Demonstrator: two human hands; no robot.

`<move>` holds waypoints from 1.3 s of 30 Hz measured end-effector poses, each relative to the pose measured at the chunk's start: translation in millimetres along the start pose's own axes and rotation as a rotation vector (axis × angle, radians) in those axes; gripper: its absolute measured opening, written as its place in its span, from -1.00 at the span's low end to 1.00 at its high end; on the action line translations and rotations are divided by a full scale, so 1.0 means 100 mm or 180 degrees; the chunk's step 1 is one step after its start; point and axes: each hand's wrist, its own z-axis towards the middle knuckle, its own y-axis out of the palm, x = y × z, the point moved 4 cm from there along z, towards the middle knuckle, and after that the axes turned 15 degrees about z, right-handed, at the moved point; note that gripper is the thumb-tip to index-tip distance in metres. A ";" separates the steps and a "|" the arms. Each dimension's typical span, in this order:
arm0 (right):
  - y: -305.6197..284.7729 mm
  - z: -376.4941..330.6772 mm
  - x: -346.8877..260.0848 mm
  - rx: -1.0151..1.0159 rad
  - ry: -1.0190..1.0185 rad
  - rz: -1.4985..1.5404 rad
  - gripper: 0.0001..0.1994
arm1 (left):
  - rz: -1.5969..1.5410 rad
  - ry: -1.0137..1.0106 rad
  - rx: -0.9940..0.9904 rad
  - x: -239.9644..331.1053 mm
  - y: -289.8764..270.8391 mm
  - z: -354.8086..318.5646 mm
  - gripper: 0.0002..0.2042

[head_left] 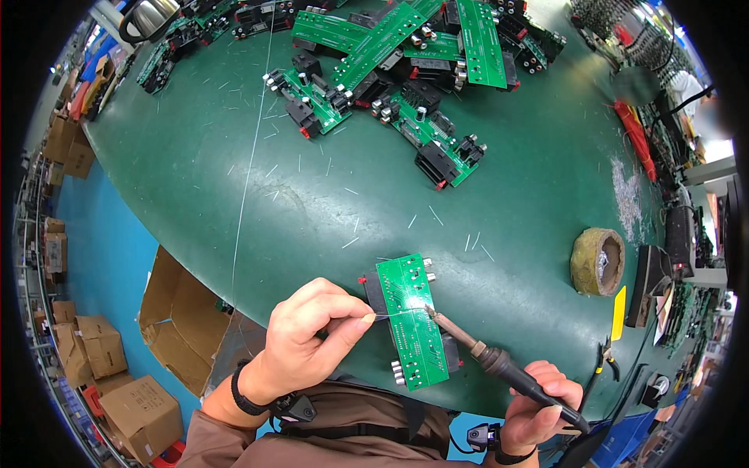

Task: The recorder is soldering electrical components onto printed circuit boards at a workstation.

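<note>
I see brown cardboard boxes (117, 374) stacked on the blue floor at lower left. An open, empty cardboard carton (175, 324) sits beside the table edge.

Bright even overhead light, soft shadows, sharp centre, fisheye-bent dark rim

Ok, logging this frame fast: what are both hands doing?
Left hand: closed, pinching solder wire at the circuit board.
Right hand: closed, holding the soldering iron.

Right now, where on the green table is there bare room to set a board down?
Mostly bare, save wire clippings: the stretch between the board pile and the board being soldered, and rightward toward the tape roll. Crowded: far edge and right rim.
</note>
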 end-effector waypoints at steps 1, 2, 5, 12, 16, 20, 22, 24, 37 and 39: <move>0.00 -0.01 -0.01 -0.0109 -0.0062 0.0019 -0.61 | -0.0045 -0.0072 -0.0020 -0.01 0.00 -0.01 -0.91; -0.01 -0.02 0.00 -0.0111 -0.0063 0.0018 -0.61 | -0.0047 -0.0072 -0.0017 -0.01 0.00 -0.01 -0.91; -0.02 -0.05 -0.02 -0.0286 -0.0353 -0.0089 -0.61 | -0.0227 -0.0149 0.0104 -0.04 -0.01 -0.03 -0.91; -0.09 -0.09 -0.04 -0.0162 -0.0510 -0.0013 -0.62 | -0.0281 -0.0131 0.0101 -0.04 0.00 -0.03 -0.92; -0.21 -0.04 -0.10 0.0012 -0.0525 -0.0140 -0.61 | -0.0301 -0.0140 0.0127 -0.04 0.03 -0.04 -0.92; -0.48 -0.03 -0.20 0.0123 -0.0798 -0.0544 -0.61 | -0.0321 -0.0161 0.0091 -0.02 0.04 0.00 -0.93; -0.65 -0.03 -0.24 0.0003 -0.1036 -0.1040 -0.63 | -0.0323 -0.0210 0.0166 -0.04 0.05 -0.04 -0.93; -0.71 -0.01 -0.24 0.0151 -0.1169 -0.1451 -0.66 | -0.0309 -0.0284 0.0260 -0.06 0.01 -0.08 -0.93; -0.47 -0.03 -0.26 0.0190 -0.0364 0.0245 -0.57 | -0.0882 -0.0209 0.0165 -0.08 0.07 -0.08 -0.92; -0.32 0.03 -0.22 0.0115 -0.0305 0.0186 -0.60 | -0.0852 -0.0108 0.0182 -0.09 0.04 -0.09 -0.90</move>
